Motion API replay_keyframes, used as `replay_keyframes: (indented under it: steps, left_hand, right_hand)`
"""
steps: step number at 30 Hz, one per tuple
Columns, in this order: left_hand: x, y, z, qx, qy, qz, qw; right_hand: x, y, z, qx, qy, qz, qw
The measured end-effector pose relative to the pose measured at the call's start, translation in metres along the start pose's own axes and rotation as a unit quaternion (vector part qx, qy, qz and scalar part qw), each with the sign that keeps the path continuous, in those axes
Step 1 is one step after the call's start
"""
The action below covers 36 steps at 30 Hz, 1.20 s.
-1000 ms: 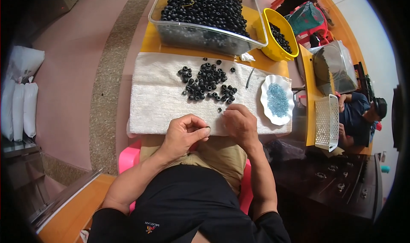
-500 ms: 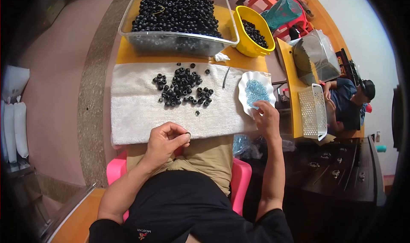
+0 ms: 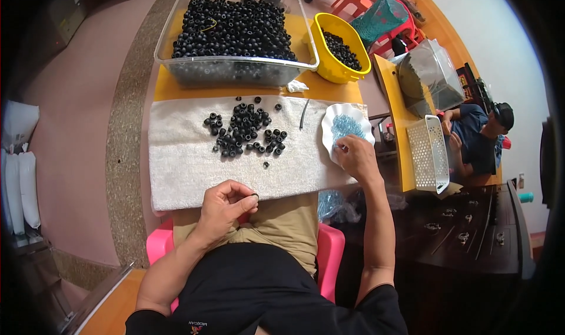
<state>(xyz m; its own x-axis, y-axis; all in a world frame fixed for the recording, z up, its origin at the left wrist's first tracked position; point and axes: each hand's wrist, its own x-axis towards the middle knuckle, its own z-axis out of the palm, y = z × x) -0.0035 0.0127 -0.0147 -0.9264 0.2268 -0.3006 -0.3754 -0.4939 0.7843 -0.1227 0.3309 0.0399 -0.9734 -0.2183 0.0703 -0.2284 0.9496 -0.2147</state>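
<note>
Sacks [image 3: 23,188], white and upright, stand far to the left of the towel [image 3: 176,176], past a speckled band [image 3: 125,135] in the pinkish floor [image 3: 76,129]. The towel covers the near part of an orange wooden surface [image 3: 329,91]. Beyond its far edge sit a clear bin [image 3: 235,73] heaped with black beads and, further right, a yellow tub [image 3: 341,73] holding more. At the towel's near edge, the left hand [image 3: 223,208] pinches a small dark piece [image 3: 255,196] between thumb and fingers. Loose black beads [image 3: 238,135] lie on the towel's middle, with a thin dark strip [image 3: 304,114] to their right. On its right end stands a white scalloped dish [image 3: 327,129] of tiny blue beads [image 3: 347,124]; there the right hand [image 3: 360,157] dips bent fingers into the dish. Well right of the towel, a white perforated basket [image 3: 428,152] stands near a seated person [image 3: 482,141].

The left fingers cover most of the dark piece, so its form is hard to make out. The right hand hides the dish's near side; whether its fingers grip a bead, I cannot tell. Beyond the towel, someone's dark legs are cut off by the upper edge.

One second ago the right hand was over the towel's near edge, beside the left; now it is at the dish. The left hand keeps its pinch.
</note>
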Motion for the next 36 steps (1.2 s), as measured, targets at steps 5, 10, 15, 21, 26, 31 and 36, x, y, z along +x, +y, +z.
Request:
replay_keyframes:
  steps: [5,10,15,21,26,31,36]
  left_hand:
    - [0.001,-0.001,0.000,-0.001,-0.004,-0.003,1.000]
    - [0.002,0.002,0.002,0.008,0.004,-0.010,1.000]
    - [0.002,-0.001,0.001,0.002,0.001,-0.017,1.000]
    - [-0.001,0.001,0.004,0.019,0.004,-0.022,1.000]
    - [-0.001,0.001,0.005,0.016,0.007,-0.026,1.000]
    - [-0.001,-0.002,0.003,0.010,0.000,-0.009,1.000]
    - [-0.001,-0.004,0.003,-0.010,-0.004,-0.011,1.000]
  right_hand:
    - [0.010,-0.001,-0.004,-0.005,-0.002,-0.023,1.000]
    - [0.019,0.002,-0.003,-0.032,-0.024,-0.056,0.998]
    - [0.020,0.002,-0.001,-0.027,-0.029,-0.028,0.999]
    - [0.020,0.004,0.000,-0.026,0.003,-0.012,1.000]
    - [0.026,0.003,-0.004,-0.056,-0.039,-0.012,0.998]
    - [0.027,-0.003,-0.010,-0.055,-0.045,-0.043,0.997]
    - [0.028,-0.003,-0.011,-0.057,-0.055,-0.066,0.995]
